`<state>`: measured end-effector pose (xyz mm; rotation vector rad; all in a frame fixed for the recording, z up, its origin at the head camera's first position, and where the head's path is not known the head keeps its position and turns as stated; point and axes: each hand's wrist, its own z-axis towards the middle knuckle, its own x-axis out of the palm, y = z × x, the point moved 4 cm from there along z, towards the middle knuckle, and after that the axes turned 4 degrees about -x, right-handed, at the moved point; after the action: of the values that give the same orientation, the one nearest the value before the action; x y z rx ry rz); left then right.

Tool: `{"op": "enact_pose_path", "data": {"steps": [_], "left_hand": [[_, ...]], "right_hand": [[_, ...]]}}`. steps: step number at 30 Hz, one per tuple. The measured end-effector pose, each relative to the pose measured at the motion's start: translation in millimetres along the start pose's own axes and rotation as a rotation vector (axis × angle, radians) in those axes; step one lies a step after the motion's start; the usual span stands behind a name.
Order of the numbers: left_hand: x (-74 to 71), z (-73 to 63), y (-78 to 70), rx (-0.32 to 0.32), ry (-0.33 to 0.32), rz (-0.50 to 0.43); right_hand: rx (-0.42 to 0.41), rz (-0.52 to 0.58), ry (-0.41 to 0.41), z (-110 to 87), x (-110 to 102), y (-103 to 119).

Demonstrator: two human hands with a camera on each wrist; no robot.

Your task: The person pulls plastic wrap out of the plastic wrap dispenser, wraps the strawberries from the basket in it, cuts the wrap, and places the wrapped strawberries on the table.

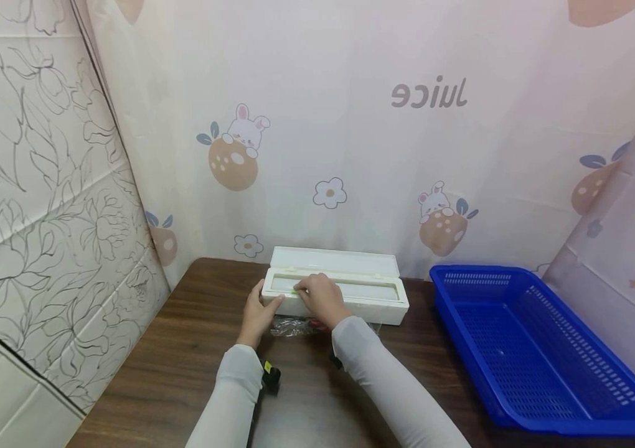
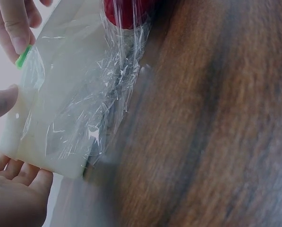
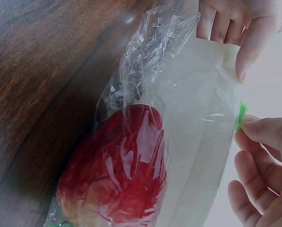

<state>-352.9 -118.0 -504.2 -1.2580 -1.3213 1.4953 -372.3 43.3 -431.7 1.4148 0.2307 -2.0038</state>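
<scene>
R hand pinches a small green tab betw. thumb & index, other fingers loosely bent; tab is at the top of the white box, twd its L end. L hand grips the box's L end, thumb by the top near edge, fingers round the end.

Clear film hangs down the box's near face, crinkled low down & twd the L end, and covers a red item just in front of the box. Can't ID it for sure thru the plastic; prob. fruit or veg. Lid is flipped up on the box's far side.

Risks, imo: tab looks like a cutter, so dragging it at an angle or w/ slack film could snag or tear it crooked. If L grip slips, box may skid or twist w/ the R hand's pull. Loose film could stick to itself or fingers b/c it's so bunched. Red item looks roundish, so might roll if film's tugged.

Farther out: wood table under the box, blue basket to box's R, printed curtain behind it.
</scene>
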Motion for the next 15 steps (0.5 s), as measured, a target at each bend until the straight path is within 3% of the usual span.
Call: {"op": "enact_pose_path", "data": {"steps": [15], "left_hand": [[0.0,-0.5,-0.3,-0.003,-0.004,-0.020]], "right_hand": [[-0.028,0.072,-0.009,6.8,5.8,2.1]]}}
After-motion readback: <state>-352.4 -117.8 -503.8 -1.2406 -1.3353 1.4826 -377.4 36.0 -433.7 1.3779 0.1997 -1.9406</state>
